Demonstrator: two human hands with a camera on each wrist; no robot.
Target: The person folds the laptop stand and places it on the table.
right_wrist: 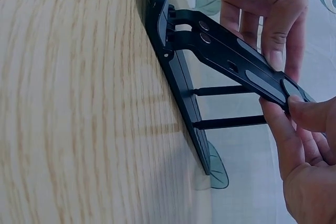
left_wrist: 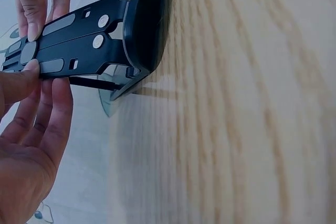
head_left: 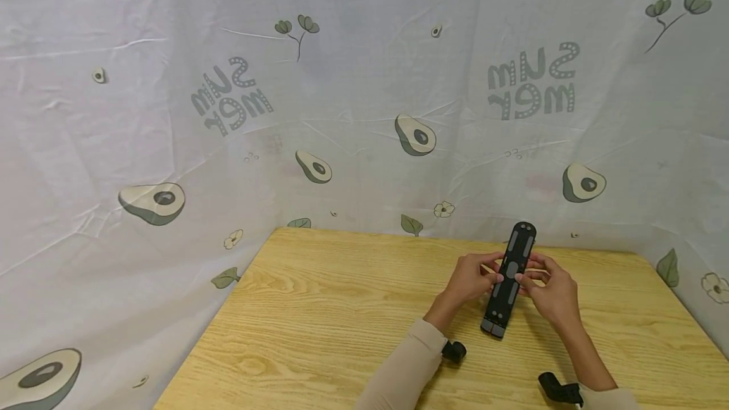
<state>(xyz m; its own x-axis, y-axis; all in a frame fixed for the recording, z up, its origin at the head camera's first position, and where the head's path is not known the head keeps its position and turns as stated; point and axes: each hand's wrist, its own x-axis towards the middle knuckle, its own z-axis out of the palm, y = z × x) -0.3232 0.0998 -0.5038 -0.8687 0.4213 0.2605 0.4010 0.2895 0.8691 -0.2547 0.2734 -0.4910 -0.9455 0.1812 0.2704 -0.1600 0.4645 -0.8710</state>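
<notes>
A black foldable laptop stand [head_left: 507,290] with grey rubber pads tilts upward over the table, its near end low on the wood. My left hand [head_left: 468,280] pinches the left edge of its upper plate [left_wrist: 79,40], thumb on top and fingers beneath. On the opposite edge, my right hand [head_left: 557,293] grips it the same way, thumb near the central oval pad. The right wrist view shows two thin struts [right_wrist: 231,123] between the raised plate and the base [right_wrist: 184,98], which lies against the table. Parts of the far end are hidden by the hands.
The wooden table [head_left: 319,309] stretches far to the left of the hands. Behind and beside it hangs a pale cloth [head_left: 353,81] printed with avocados. Black wrist devices [head_left: 454,352] sit at both sleeves.
</notes>
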